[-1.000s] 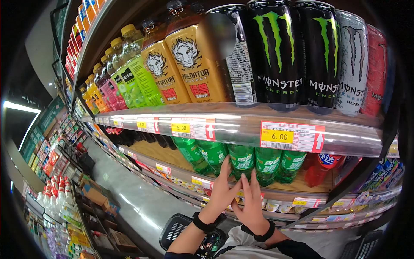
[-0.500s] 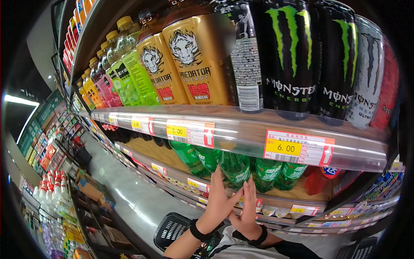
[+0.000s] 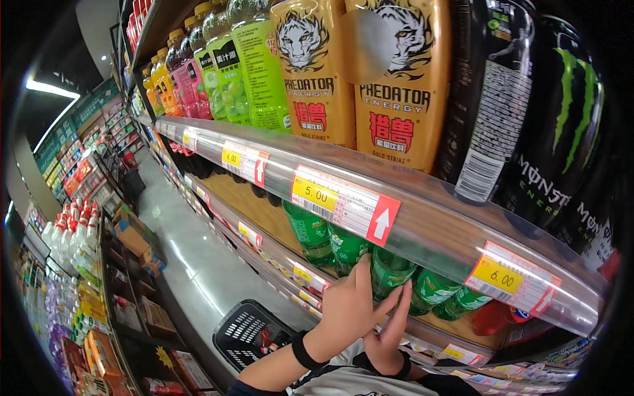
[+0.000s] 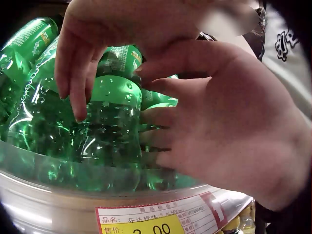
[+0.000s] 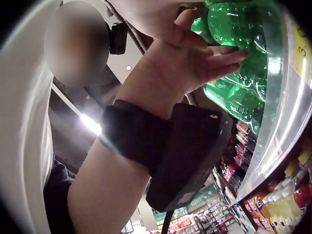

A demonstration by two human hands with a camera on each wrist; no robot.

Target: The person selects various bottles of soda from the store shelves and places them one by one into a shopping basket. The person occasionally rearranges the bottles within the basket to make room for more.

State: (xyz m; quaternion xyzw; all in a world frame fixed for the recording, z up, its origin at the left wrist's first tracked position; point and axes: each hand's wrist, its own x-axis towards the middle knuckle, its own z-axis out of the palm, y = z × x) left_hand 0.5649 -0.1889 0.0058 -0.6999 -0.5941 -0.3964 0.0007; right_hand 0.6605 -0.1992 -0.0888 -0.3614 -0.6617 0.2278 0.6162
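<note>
1. Shiny, see-through green plastic bottle (image 3: 389,269) sits on the lower shelf, between both hands.
2. Left hand (image 3: 348,305) and right hand (image 3: 388,330): open, straightish fingers touching it.
3. Up top: gold-labelled "PREDATOR ENERGY" bottles (image 3: 396,99), yellow "5.00" tag (image 3: 316,193).

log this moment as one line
left hand: open, fingers at green bottle | right hand: open, fingers at its other side | green bottle: in row under shelf rail
</note>
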